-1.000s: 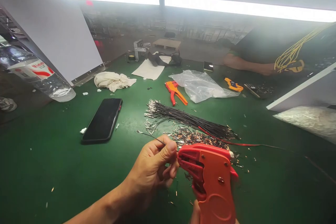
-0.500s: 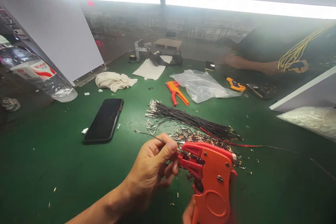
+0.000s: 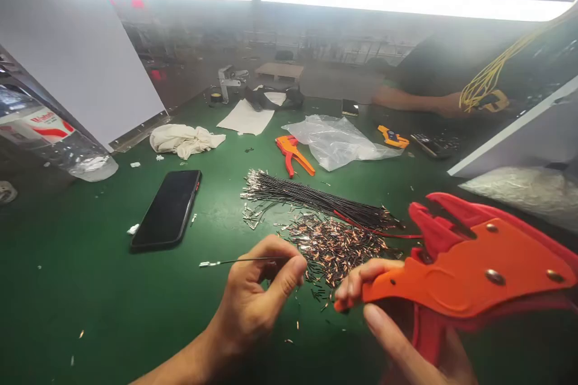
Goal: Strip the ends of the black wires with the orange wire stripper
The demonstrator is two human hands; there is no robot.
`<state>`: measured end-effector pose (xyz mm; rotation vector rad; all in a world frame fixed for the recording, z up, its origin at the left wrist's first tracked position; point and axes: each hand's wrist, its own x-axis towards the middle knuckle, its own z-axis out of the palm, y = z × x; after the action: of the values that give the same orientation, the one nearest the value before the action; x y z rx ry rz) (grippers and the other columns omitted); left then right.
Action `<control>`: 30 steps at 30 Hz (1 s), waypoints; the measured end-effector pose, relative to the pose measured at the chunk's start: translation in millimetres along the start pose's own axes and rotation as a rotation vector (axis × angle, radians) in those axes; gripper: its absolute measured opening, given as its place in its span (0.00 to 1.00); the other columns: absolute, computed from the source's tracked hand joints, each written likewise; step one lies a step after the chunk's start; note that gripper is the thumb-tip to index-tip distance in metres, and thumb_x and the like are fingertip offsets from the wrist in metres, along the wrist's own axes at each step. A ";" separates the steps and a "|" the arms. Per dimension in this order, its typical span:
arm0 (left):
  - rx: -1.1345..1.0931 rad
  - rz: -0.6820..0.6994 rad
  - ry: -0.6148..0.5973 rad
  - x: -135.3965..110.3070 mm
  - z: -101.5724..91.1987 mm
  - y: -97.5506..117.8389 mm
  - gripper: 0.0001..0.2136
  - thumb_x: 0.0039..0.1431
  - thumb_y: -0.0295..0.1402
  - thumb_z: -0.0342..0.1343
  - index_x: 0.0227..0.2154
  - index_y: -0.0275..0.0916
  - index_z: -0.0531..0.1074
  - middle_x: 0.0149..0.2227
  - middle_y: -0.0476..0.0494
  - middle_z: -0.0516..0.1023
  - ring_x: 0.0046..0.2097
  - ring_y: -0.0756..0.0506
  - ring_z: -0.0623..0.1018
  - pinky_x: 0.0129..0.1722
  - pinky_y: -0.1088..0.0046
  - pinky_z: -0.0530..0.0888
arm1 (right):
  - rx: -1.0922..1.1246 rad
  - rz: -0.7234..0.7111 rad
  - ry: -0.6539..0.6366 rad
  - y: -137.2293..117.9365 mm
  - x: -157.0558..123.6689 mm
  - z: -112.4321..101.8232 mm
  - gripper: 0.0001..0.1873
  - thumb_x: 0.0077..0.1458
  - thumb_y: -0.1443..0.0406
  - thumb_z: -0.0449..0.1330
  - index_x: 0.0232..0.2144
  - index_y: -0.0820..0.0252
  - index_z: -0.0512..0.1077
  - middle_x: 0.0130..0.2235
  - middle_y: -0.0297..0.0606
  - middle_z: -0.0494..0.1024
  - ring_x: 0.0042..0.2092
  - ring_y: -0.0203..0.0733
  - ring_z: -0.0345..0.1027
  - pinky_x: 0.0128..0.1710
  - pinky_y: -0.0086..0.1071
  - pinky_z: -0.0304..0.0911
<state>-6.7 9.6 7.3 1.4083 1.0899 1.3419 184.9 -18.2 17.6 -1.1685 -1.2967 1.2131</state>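
Containers first: your bottle point(image 3: 54, 132) at far left is clear with a red-and-white label; can't read the fill level. Clear plastic bag point(image 3: 343, 141) lies crumpled across the far side of the bench point(image 3: 90, 289); can't tell if anything's inside. Second bag point(image 3: 533, 192), at right by the white panel point(image 3: 519, 135), looks full of something pale, contents not readable.

Your wire point(image 3: 239, 261): thin, black, nearly straight, silvery terminal point(image 3: 208, 264) on the end pointing left. Other end is hidden at your fingertips. It's above the bench, near side, right of the phone point(image 3: 167, 210).

Left hand point(image 3: 262, 295): thumb and fingers pinched on that wire. Right hand point(image 3: 406, 349): wrapped round the handles of the wire stripper point(image 3: 456, 277), thumb on the near side. Tool is orange body, red jaws and lever, metal rivets, held on its side at right. Jaws stand apart, nothing seen between them. Hands well apart.

Beyond your hands: bundle of black wires point(image 3: 316, 195), silvery terminals at its left end. Just in front of it, heap of short black and coppery bits point(image 3: 343, 246). Second stripper point(image 3: 293, 156) lies behind the bundle, touching nothing you hold.
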 end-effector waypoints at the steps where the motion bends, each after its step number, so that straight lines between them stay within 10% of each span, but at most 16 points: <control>1: 0.049 0.087 -0.026 -2.1 1.3 -1.0 0.06 0.64 0.30 0.58 0.30 0.39 0.74 0.25 0.51 0.72 0.27 0.54 0.70 0.26 0.80 0.67 | -0.070 -0.014 0.065 1.3 1.5 -0.5 0.02 0.64 0.60 0.57 0.40 0.47 0.68 0.38 0.33 0.74 0.41 0.43 0.71 0.48 0.40 0.67; 6: 0.167 0.409 -0.158 -9.5 7.9 -1.7 0.07 0.60 0.21 0.57 0.35 0.39 0.73 0.25 0.49 0.73 0.27 0.51 0.70 0.29 0.76 0.68 | -0.142 -0.069 0.072 4.9 2.9 3.8 0.08 0.62 0.65 0.55 0.41 0.44 0.68 0.40 0.28 0.73 0.44 0.38 0.69 0.48 0.32 0.64; 22: 0.482 0.659 -0.232 -23.5 13.9 -17.2 0.11 0.57 0.19 0.57 0.38 0.40 0.69 0.20 0.51 0.73 0.21 0.50 0.63 0.23 0.72 0.59 | -0.276 -0.170 0.099 18.6 -8.7 14.3 0.11 0.61 0.69 0.52 0.40 0.44 0.66 0.37 0.27 0.69 0.41 0.36 0.67 0.47 0.26 0.63; 30: 0.584 0.527 -0.214 -25.9 19.6 -7.3 0.10 0.59 0.20 0.54 0.26 0.41 0.70 0.16 0.51 0.69 0.20 0.50 0.65 0.18 0.74 0.60 | -0.664 -0.284 0.026 47.6 -12.0 -3.8 0.20 0.56 0.67 0.59 0.51 0.54 0.62 0.50 0.49 0.76 0.52 0.58 0.72 0.51 0.47 0.71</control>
<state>12.0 -14.3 -6.3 2.3390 1.0491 1.2209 190.7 -27.9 -30.4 -1.3804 -1.8458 0.5625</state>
